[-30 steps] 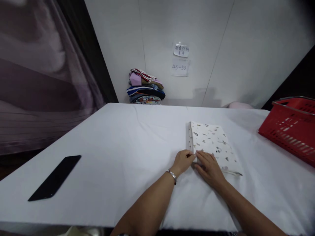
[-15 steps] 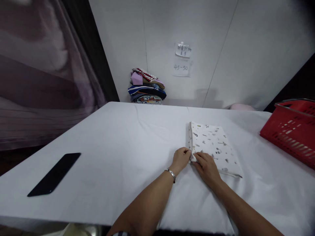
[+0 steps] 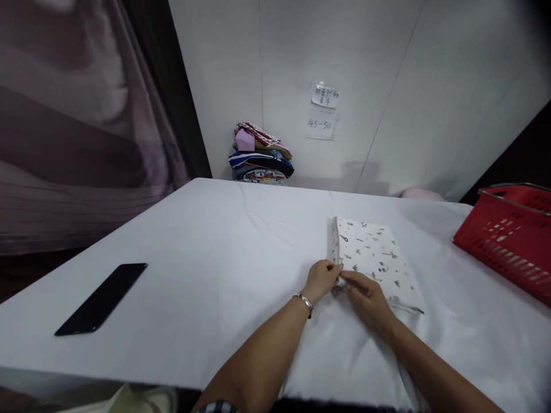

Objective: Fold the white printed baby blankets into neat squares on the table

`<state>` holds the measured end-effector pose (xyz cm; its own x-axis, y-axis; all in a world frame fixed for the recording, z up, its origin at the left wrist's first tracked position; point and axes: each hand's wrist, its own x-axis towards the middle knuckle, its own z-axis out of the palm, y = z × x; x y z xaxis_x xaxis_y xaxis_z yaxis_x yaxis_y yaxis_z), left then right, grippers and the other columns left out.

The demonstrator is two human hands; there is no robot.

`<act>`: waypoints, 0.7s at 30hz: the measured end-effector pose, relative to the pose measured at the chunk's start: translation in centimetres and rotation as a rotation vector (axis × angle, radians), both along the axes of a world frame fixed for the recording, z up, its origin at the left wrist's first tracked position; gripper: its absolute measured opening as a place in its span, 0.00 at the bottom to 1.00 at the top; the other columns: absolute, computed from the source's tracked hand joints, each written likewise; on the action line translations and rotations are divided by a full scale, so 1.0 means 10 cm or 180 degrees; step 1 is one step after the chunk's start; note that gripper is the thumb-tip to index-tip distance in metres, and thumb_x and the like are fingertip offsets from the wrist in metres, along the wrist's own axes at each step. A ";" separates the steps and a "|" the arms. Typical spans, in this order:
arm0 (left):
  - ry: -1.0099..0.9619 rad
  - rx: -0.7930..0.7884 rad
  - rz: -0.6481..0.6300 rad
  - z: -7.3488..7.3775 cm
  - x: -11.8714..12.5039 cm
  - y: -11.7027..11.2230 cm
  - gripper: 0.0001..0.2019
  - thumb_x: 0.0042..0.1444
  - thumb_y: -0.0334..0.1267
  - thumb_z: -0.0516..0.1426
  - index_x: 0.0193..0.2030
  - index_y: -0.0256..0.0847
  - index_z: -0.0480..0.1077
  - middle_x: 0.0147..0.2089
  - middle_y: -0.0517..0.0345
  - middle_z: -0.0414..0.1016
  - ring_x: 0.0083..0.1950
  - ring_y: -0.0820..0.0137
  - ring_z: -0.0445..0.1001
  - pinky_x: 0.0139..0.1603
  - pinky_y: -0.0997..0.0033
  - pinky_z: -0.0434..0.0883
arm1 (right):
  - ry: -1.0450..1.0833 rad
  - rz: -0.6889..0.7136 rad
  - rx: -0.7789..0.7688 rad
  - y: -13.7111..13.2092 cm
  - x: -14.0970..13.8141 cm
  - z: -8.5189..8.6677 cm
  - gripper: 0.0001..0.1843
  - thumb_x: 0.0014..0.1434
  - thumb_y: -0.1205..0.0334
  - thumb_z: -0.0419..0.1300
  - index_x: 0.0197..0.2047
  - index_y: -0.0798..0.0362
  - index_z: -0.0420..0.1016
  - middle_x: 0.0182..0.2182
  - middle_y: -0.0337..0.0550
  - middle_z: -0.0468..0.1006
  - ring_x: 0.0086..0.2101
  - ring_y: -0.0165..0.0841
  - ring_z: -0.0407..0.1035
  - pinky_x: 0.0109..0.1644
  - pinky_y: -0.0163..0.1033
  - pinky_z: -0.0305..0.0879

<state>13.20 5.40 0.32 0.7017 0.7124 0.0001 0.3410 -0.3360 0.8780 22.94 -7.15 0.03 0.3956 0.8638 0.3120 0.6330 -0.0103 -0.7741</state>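
Observation:
A folded white cloth [image 3: 374,252] with small grey and brown prints lies on the white-covered table [image 3: 181,246], right of the middle. My left hand [image 3: 322,280], with a silver bracelet at the wrist, pinches the cloth's near left corner. Right beside it, my right hand [image 3: 369,301] has its thumb and fingers closed on the same corner. The two sets of fingertips almost meet there, and the bit of fabric between them is partly hidden. The rest of the cloth lies flat in several layers.
On the left of the table lies a flat black phone-like slab [image 3: 103,298]. A red plastic basket [image 3: 508,235] stands at the right edge. Folded fabrics [image 3: 262,155] are stacked at the far edge by the wall, below paper signs [image 3: 322,112]. A patterned curtain [image 3: 77,126] hangs at left.
My right hand has lifted slightly and curled its fingers more at the corner. The near left corner is a little raised between both hands. The view has shifted slightly.

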 end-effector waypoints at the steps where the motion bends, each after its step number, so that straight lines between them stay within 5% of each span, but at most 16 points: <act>1: 0.0003 0.0026 -0.0001 0.00 0.00 -0.01 0.17 0.55 0.50 0.52 0.30 0.39 0.72 0.28 0.58 0.74 0.31 0.71 0.70 0.31 0.74 0.62 | 0.0354 -0.0027 -0.0079 0.02 0.03 0.04 0.16 0.55 0.54 0.54 0.44 0.49 0.75 0.43 0.46 0.77 0.45 0.40 0.69 0.51 0.48 0.65; 4: 0.0026 0.0081 0.0012 0.01 -0.01 -0.04 0.14 0.53 0.48 0.54 0.30 0.39 0.72 0.29 0.58 0.75 0.33 0.71 0.70 0.31 0.75 0.62 | 0.0883 -0.0397 -0.0314 0.15 0.17 0.17 0.16 0.52 0.51 0.55 0.39 0.52 0.75 0.34 0.46 0.79 0.36 0.38 0.73 0.40 0.43 0.69; 8: 0.0016 0.0063 0.0026 0.01 -0.02 -0.04 0.11 0.52 0.45 0.56 0.29 0.39 0.72 0.28 0.60 0.74 0.32 0.72 0.69 0.31 0.75 0.61 | 0.0421 -0.0845 -0.0943 0.44 0.37 0.35 0.16 0.53 0.50 0.52 0.33 0.53 0.73 0.22 0.42 0.76 0.23 0.32 0.69 0.26 0.35 0.63; 14: -0.0104 -0.0042 -0.0013 0.00 -0.03 -0.04 0.10 0.51 0.43 0.56 0.29 0.38 0.72 0.28 0.60 0.74 0.31 0.72 0.69 0.32 0.75 0.61 | -0.1149 -0.0800 -0.1825 0.82 0.45 0.43 0.17 0.53 0.49 0.52 0.24 0.53 0.69 0.21 0.44 0.75 0.25 0.32 0.66 0.28 0.34 0.55; 21: -0.0025 0.0022 -0.0046 -0.02 -0.02 -0.04 0.11 0.52 0.44 0.56 0.29 0.39 0.72 0.28 0.60 0.73 0.32 0.71 0.69 0.32 0.75 0.61 | -0.1375 -0.0613 -0.1825 0.87 0.48 0.37 0.11 0.52 0.61 0.51 0.24 0.54 0.70 0.23 0.42 0.75 0.27 0.31 0.66 0.30 0.33 0.54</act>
